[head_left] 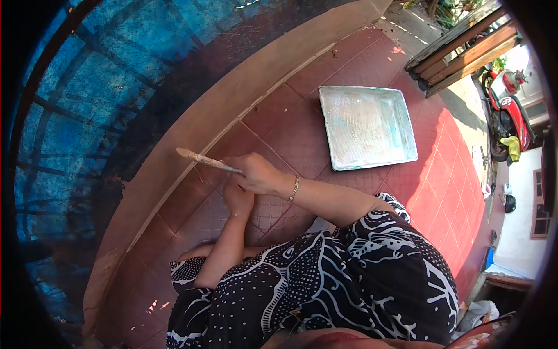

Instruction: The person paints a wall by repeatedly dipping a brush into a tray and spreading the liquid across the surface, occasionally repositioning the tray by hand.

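Note:
My right hand, with a bracelet at its wrist, is closed around the handle of a slim paintbrush. The brush's tan end points left, towards the low wall. Just below, my left hand is close against the right one, which covers its fingers, so I cannot make out their shape. Up and to the right of my hands, a shallow rectangular tray, smeared with white and pale green, lies on the tiles.
A low beige wall with a blue and dark painted surface curves along the left. Red tiles cover the floor. Wooden posts stand at upper right, with a red motorbike beyond. My patterned black clothing fills the bottom.

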`<control>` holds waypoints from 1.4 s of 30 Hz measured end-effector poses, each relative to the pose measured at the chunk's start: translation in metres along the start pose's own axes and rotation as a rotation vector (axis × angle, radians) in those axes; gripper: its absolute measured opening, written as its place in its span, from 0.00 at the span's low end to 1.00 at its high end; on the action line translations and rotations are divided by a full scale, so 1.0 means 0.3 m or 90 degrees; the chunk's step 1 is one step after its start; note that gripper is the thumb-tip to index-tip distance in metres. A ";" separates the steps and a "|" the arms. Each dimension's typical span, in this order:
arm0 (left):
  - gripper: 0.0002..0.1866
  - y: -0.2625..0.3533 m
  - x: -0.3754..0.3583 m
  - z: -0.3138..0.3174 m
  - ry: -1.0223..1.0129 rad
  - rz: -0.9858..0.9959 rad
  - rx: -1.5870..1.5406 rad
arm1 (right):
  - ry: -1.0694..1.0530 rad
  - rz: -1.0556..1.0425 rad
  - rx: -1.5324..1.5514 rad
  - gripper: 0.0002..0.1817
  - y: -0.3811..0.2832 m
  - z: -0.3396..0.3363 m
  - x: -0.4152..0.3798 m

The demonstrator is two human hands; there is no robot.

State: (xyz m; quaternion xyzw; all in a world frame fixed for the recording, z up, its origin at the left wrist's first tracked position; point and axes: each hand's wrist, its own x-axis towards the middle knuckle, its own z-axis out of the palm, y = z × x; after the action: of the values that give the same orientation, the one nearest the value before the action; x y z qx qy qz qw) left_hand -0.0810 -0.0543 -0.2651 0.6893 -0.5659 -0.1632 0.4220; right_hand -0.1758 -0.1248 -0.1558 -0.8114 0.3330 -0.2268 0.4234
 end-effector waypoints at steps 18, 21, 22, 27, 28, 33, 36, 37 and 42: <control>0.08 0.023 -0.011 0.035 -0.017 -0.175 -0.083 | 0.614 0.373 -0.253 0.15 0.812 -0.999 0.103; 0.08 0.015 -0.021 0.048 -0.008 -0.194 -0.118 | 0.658 0.394 -0.200 0.12 0.916 -1.094 0.172; 0.08 0.025 -0.017 0.049 -0.006 -0.197 -0.118 | 0.642 0.451 -0.118 0.12 0.962 -1.128 0.198; 0.07 0.047 -0.006 0.034 -0.011 -0.206 -0.109 | 0.410 0.258 -0.486 0.12 1.077 -1.053 0.314; 0.07 0.049 -0.003 0.035 -0.009 -0.209 -0.111 | 0.327 0.227 -0.607 0.11 1.016 -0.993 0.331; 0.08 0.043 -0.005 0.036 -0.001 -0.183 -0.125 | 0.607 0.196 -0.319 0.10 0.681 -0.605 0.308; 0.08 0.051 -0.005 0.033 -0.014 -0.179 -0.104 | 0.478 0.268 -0.076 0.20 0.379 -0.321 0.182; 0.08 0.052 -0.004 0.031 -0.012 -0.175 -0.107 | 0.463 0.228 -0.076 0.22 0.306 -0.218 0.129; 0.09 0.075 0.007 -0.009 -0.038 -0.143 -0.102 | 0.103 0.071 0.029 0.23 0.026 -0.010 -0.029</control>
State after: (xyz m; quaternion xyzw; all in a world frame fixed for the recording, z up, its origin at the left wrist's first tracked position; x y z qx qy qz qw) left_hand -0.0928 -0.0551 -0.2457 0.7074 -0.4826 -0.2741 0.4377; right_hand -0.1863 -0.1234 -0.1616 -0.7608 0.4053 -0.2756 0.4254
